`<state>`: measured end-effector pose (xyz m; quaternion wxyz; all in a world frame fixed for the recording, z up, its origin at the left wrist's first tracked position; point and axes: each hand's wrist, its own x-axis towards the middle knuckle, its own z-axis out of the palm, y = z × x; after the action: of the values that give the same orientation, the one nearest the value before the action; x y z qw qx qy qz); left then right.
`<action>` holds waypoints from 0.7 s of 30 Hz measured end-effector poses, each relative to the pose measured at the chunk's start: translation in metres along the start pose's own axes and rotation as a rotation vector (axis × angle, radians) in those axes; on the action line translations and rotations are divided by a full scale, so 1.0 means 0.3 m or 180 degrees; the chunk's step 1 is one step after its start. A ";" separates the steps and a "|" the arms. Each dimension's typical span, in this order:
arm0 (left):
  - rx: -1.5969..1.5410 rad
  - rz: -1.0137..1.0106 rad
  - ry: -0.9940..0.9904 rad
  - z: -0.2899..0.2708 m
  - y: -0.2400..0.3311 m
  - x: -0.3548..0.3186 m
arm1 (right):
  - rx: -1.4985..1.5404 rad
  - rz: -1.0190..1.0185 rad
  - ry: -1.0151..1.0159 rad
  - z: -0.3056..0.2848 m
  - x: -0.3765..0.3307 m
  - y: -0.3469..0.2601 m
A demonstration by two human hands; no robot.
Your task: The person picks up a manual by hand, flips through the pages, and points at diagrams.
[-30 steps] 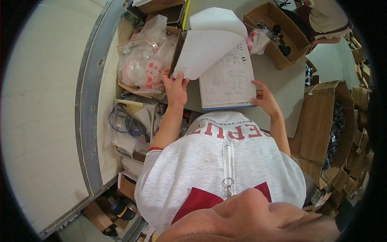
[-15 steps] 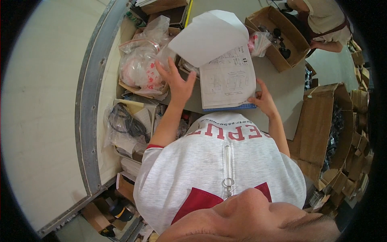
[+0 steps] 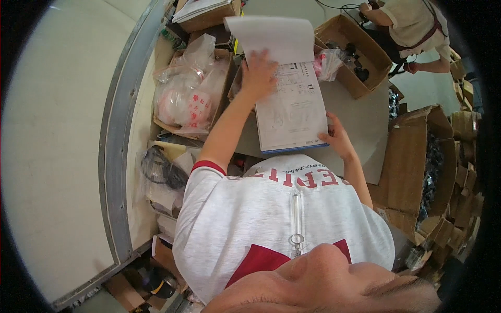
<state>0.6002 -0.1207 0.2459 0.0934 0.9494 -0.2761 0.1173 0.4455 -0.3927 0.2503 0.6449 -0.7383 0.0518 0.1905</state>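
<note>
A stack of printed sheets with line drawings [image 3: 295,115] lies on the table in front of me, a thin blue edge [image 3: 295,149] showing under its near side. Turned-up white pages [image 3: 276,39] curl at its far end. My left hand [image 3: 259,75], slightly blurred, rests flat at the upper left of the stack, just below those pages, fingers spread. Beside the lower right edge is my right hand [image 3: 339,136], its thumb touching the paper's border and its fingers apart.
Left of the stack, a cardboard box holds clear plastic bags [image 3: 182,99]; a bagged black cable [image 3: 164,167] lies nearer. An open box with black parts [image 3: 355,57] stands at the far right, by another person [image 3: 412,26]. A large carton [image 3: 407,161] stands right.
My left hand has moved right and away from me, from beside the stack onto its upper left. The turned-up pages have swung farther back, baring more of the printed sheet. My right hand stays near the edge.
</note>
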 end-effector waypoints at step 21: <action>-0.5872 -0.2843 0.0451 -0.118 -0.047 -0.025 | 0.3152 -0.0179 0.1127 -0.023 -0.008 0.089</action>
<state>0.5955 -0.0967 0.2762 0.8378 0.5150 0.1258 -0.1303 0.4363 -0.4041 0.2270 0.9028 -0.3671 0.2240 -0.0018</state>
